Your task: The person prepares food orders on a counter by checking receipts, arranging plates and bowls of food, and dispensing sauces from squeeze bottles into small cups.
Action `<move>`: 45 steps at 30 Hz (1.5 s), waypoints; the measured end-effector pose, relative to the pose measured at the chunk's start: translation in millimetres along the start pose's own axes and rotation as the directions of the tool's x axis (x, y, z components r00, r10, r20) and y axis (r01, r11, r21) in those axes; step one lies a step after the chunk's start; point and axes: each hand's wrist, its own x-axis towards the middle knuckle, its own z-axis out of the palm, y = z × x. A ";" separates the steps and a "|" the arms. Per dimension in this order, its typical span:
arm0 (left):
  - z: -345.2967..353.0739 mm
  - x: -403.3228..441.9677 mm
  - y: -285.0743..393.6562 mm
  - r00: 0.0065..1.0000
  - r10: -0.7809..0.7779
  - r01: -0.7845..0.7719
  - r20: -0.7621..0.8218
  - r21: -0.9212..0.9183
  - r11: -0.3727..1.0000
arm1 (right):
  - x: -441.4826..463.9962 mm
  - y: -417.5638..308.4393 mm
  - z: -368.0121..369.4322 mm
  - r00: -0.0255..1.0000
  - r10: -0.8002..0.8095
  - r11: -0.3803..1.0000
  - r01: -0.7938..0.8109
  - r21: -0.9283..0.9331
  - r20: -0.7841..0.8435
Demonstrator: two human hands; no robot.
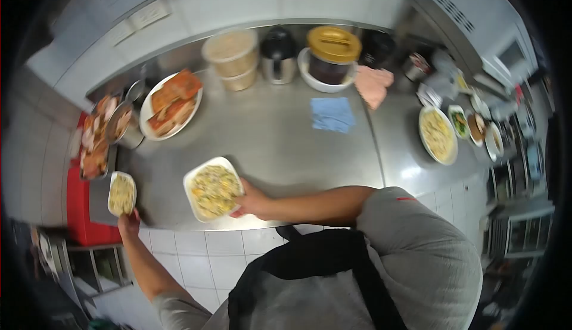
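Observation:
My left hand (129, 223) is closed on the near edge of a small white dish (122, 194) filled with pale yellow food, at the far left end of the steel counter. With my right hand (254, 201) I grip the right side of a larger white bowl (212, 189). Its filling is a yellow mix with green bits. That bowl is at the counter's front edge; whether it rests there or is held just above I cannot tell. Fingers under both vessels are hidden.
Behind are a plate of orange-brown slabs (173, 105), a tray of meat pieces (95, 142), stacked tubs (232, 56), a steel jug (279, 56) and a yellow-lidded container (333, 47). A blue cloth (332, 114) lies mid-counter. An oval dish (437, 134) and smaller dishes stand right.

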 end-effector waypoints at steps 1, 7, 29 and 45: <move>4.7 -5.4 -6.6 0.998 -0.017 0.017 -0.066 0.006 1.000 | -30.0 2.3 -27.3 1.000 -0.013 0.998 0.012 0.058 0.007; 106.5 -134.0 -91.2 0.946 -0.126 0.069 0.298 0.194 0.979 | -187.6 -1.2 -165.9 0.917 -0.239 0.954 0.283 0.101 -0.320; 551.2 -559.5 -389.5 0.753 -0.319 0.303 0.576 0.127 0.944 | -572.5 13.8 -369.0 0.827 -0.258 0.927 0.358 0.114 -0.500; 719.5 -608.8 -438.1 -0.146 -0.727 0.702 0.671 0.588 0.402 | -660.7 -63.3 -482.3 0.652 -0.389 0.900 0.419 -0.119 -0.651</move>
